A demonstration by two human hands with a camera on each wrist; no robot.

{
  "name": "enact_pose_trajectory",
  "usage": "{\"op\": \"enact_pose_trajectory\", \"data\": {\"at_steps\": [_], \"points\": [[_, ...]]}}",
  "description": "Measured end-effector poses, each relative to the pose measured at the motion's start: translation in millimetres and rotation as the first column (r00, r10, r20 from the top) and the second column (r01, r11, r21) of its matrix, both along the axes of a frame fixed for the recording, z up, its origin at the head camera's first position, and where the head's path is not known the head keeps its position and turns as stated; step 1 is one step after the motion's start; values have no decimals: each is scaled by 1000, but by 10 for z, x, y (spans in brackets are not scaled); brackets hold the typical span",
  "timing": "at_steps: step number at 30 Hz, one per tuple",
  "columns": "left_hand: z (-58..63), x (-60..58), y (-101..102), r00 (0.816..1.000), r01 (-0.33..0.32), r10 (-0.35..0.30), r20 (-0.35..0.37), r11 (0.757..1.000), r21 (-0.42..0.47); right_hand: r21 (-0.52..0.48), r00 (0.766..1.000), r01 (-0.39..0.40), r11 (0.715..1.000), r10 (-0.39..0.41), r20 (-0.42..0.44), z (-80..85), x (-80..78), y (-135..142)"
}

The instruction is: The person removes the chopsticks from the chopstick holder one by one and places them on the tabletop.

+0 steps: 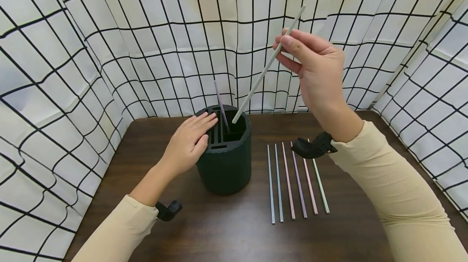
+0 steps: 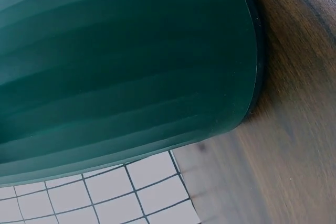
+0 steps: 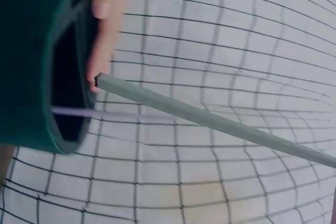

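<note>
My right hand (image 1: 316, 65) pinches a pale green chopstick (image 1: 261, 76) between thumb and fingers, slanted with its lower end over the open compartment of a dark green utensil holder (image 1: 224, 172). In the right wrist view that chopstick (image 3: 210, 118) looks faceted, with a dark end. A purple chopstick (image 1: 221, 103) stands leaning in the same compartment. My left hand (image 1: 188, 142) rests on the holder's slotted top with fingers extended. The left wrist view is mostly filled by the holder's side wall (image 2: 126, 66); no fingers show there.
Right of the holder, several chopsticks lie side by side on the dark wooden table (image 1: 226, 229): blue, pink, purple and a green one (image 1: 321, 189). White walls with a black grid (image 1: 175, 34) enclose the table's back and sides.
</note>
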State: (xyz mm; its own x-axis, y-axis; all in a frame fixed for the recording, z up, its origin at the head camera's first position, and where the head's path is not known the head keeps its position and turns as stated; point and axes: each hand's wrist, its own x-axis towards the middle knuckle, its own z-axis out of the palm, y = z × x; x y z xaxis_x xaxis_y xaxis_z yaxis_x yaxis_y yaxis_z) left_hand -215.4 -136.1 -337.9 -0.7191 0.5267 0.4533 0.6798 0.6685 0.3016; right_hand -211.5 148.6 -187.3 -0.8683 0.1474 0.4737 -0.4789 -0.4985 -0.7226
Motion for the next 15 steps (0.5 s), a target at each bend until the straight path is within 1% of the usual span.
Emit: {"op": "enact_pose_trajectory", "data": {"at_steps": [2, 6, 10, 15], "points": [[-4, -1, -8, 1000, -1, 1, -1, 1000, -3, -52, 1000, -11, 999, 11, 11, 60, 14, 86], [-6, -15, 1, 1000, 1, -1, 7, 1000, -6, -77, 998, -17, 997, 21, 54, 151, 35, 285], [-6, -16, 6, 1000, 0, 0, 8, 1000, -4, -42, 993, -16, 999, 21, 118, 184, 54, 490], [-21, -2, -3, 1000, -5, 5, 6, 1000, 2, 9, 980, -27, 1000, 25, 197, 100, 86, 745]]}}
